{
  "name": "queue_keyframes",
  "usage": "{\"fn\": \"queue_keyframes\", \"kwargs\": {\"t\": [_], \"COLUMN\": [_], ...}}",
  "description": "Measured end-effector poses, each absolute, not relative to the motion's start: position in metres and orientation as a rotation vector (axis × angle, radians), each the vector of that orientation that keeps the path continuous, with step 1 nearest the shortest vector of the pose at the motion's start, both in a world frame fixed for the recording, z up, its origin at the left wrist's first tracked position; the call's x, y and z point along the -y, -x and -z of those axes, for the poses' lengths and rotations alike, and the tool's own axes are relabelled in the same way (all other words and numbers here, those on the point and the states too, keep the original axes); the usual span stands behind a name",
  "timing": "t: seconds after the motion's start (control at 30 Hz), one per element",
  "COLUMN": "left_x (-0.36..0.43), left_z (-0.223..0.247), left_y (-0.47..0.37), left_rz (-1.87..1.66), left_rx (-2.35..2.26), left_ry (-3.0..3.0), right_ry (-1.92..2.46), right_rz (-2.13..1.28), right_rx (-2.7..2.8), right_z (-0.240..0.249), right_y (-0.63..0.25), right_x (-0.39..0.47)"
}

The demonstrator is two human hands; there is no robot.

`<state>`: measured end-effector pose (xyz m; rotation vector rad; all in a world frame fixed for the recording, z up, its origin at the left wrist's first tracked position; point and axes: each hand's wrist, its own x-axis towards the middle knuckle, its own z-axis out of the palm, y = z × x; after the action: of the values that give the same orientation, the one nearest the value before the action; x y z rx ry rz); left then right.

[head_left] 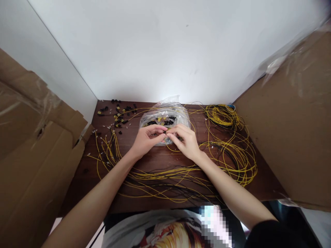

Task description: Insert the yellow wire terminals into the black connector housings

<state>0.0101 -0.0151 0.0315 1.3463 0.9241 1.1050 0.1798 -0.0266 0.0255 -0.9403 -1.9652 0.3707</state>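
Wires (157, 176) are seen in yellow and black, the table (152, 159) in dark brown, the far wall (165, 51) in white, the right cardboard (292, 117) in tan.

Lone head-worn view, forward and down, close over the table (160, 160), wall (165, 51) beyond.

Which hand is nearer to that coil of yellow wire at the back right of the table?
Right. The right hand is in front of the coil of yellow wire, to its left; the left hand is farther left.
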Motion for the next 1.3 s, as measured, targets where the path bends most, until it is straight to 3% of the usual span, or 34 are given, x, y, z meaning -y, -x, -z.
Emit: {"fn": "queue_keyframes", "kwargs": {"t": [0.5,1.3], "left_x": [0.009,0.010], "left_z": [-0.031,-0.026], "left_y": [-0.007,-0.009], "left_rz": [-1.280,-1.253], "left_rx": [-0.975,-0.972], "left_ry": [-1.345,-1.412], "right_ry": [1.428,1.440], "right_rz": [-0.066,-0.251], "right_rx": [2.189,2.100], "right_z": [-0.014,-0.011], "right_y": [-0.171,-0.163], "right_x": [0.026,0.030]}}
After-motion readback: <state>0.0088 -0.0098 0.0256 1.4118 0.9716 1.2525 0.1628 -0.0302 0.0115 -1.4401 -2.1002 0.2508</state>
